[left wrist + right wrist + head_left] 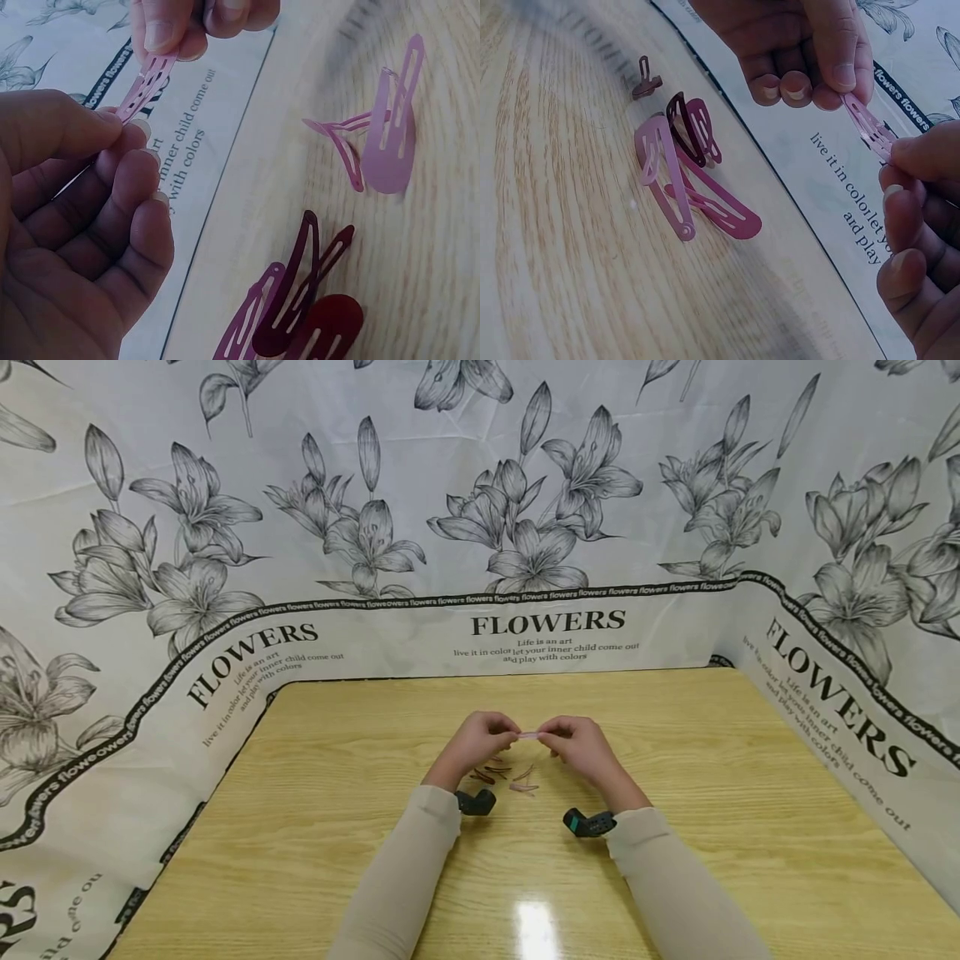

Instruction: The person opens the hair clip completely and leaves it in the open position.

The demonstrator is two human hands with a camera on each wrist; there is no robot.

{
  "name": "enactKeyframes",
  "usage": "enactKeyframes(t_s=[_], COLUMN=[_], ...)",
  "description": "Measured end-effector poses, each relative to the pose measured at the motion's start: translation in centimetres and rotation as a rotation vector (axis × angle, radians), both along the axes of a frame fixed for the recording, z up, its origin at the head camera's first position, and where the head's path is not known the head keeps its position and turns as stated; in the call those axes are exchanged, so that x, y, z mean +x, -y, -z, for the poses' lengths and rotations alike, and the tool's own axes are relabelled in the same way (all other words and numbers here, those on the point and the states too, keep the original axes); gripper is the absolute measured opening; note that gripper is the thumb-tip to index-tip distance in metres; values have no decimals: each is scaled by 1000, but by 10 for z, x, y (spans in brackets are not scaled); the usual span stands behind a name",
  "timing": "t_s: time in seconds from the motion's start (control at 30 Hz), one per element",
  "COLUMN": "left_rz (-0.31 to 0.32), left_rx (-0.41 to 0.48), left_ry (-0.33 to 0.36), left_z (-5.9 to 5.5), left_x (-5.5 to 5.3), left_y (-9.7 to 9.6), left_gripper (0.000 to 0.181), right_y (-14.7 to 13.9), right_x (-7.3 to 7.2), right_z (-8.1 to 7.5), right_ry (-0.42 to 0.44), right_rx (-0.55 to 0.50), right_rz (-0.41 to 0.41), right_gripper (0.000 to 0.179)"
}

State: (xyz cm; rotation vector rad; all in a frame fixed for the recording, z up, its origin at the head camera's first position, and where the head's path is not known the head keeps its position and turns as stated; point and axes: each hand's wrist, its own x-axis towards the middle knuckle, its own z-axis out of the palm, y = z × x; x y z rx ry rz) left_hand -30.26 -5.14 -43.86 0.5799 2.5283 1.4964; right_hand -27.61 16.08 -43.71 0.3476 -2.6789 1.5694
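Between both hands, above the table, a pink snap hair clip [147, 84] is pinched at its two ends. The left hand [483, 740] grips one end with thumb and forefinger, its other fingers curled loosely below in the left wrist view. At the opposite end, the right hand [579, 743] pinches the clip between thumb and fingertips. Under the hands lie several more snap clips: a light pink clip [386, 161] standing sprung open, a deeper pink clip [731, 217], a dark maroon clip [281, 319] and a dark red clip [334, 322].
A pale wood table [315, 827] bears the clips. Behind it and along its sides hangs a white cloth [405, 643] with flower drawings and lettering. Each wrist wears a black camera strap, the left camera [477, 802] close to the clips.
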Motion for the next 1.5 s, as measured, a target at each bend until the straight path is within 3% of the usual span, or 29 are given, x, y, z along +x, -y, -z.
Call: enactKeyframes(t_s=[0.47, 0.9, 1.5], left_rz=[-20, -50, -43], left_rx=[70, 99, 169], left_ry=[55, 39, 36], left_z=[3, 7, 7], left_x=[12, 13, 15], left_y=[7, 7, 7], left_gripper=[14, 12, 16], right_y=[5, 5, 6], right_x=[3, 4, 4], right_z=[3, 2, 3], right_ry=[-5, -3, -17], right_rx=[-19, -45, -69], right_rz=[-44, -75, -113], right_gripper=[21, 21, 18])
